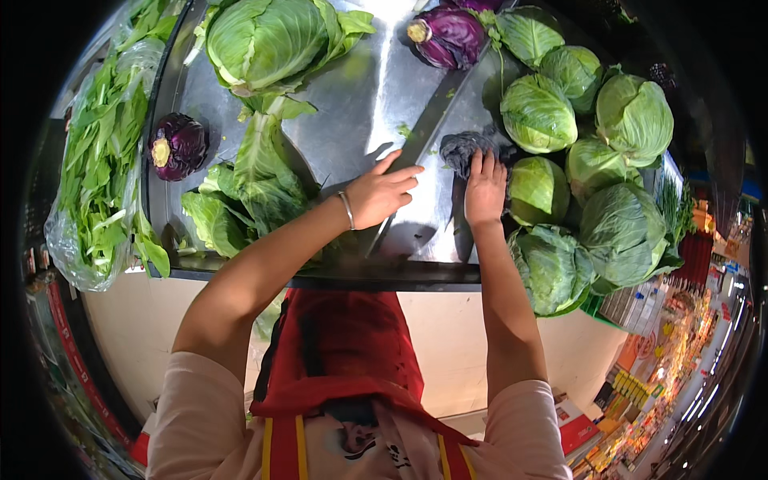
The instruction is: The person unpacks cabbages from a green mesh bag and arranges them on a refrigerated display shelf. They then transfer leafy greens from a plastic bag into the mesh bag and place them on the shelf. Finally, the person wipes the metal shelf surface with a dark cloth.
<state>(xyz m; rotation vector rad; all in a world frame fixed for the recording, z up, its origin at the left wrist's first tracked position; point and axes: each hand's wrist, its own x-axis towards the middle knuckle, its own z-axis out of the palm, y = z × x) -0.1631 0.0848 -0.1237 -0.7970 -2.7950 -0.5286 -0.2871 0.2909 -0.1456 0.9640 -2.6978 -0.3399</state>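
My left hand (382, 193), with a metal bangle at the wrist, is over the metal display tray (342, 138), its fingers apart and nothing held. My right hand (486, 189) rests on a crumpled dark cloth (465, 151); whether the fingers grip it cannot be told. Several green cabbages (538, 114) are piled just right of that hand. A large green cabbage (267, 45) lies at the tray's upper left, with loose cabbage leaves (264, 174) below it. One purple cabbage (180, 147) sits near the left edge, another purple cabbage (447, 37) at the top.
Bagged leafy greens (99, 174) hang along the tray's left side. The tray's black front rim (384, 282) runs close before my red apron (348, 342). A dark divider strip (435, 114) crosses the tray at a slant. Lit store shelves (678, 360) stand far right.
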